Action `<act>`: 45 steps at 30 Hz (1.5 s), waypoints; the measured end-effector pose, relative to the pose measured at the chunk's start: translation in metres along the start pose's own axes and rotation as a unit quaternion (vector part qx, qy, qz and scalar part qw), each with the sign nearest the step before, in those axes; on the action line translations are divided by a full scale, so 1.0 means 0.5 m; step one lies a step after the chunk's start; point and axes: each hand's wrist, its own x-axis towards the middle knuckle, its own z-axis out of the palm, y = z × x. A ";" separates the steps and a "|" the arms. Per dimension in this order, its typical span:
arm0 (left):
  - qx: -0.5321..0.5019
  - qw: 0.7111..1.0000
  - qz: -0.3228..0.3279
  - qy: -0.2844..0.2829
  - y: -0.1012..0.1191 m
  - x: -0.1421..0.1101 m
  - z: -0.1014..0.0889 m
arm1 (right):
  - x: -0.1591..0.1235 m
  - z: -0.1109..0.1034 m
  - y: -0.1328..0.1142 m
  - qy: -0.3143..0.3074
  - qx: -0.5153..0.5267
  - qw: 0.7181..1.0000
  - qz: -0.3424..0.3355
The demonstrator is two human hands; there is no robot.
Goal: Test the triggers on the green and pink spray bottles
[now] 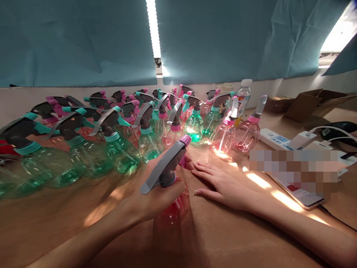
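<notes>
My left hand (158,193) is wrapped around the neck of a pink spray bottle (177,206) with a grey lever and a pink nozzle. The bottle is upright, close in front of me, its upper body partly hidden by the hand. To its right, my right hand (220,184) lies flat on the brown table (228,238), fingers spread and holding nothing. Beyond both hands stand rows of spray bottles, among them a green spray bottle (121,154) on the left and a clear pink spray bottle (224,137) on the right.
At the right lie a white power strip (275,138) with plugs and cables, and a phone (302,193), partly blurred out. Behind them sits an open cardboard box (312,104). A capped clear bottle (243,95) stands at the back. A blue-green curtain (83,41) hangs behind the table.
</notes>
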 end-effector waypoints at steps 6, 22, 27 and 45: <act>-0.003 1.000 -0.005 -0.006 0.009 0.000 -0.001 | 0.002 0.001 0.001 -0.004 -0.004 1.000 -0.007; -0.089 0.996 0.003 -0.007 -0.004 -0.004 0.014 | 0.002 -0.001 -0.001 0.005 -0.004 1.000 -0.009; -0.087 0.996 0.002 0.005 -0.005 -0.004 0.017 | 0.002 0.002 0.002 0.016 0.005 1.000 -0.012; -0.068 0.997 0.022 0.016 -0.008 -0.009 0.020 | 0.001 0.002 0.001 0.019 0.012 1.000 -0.007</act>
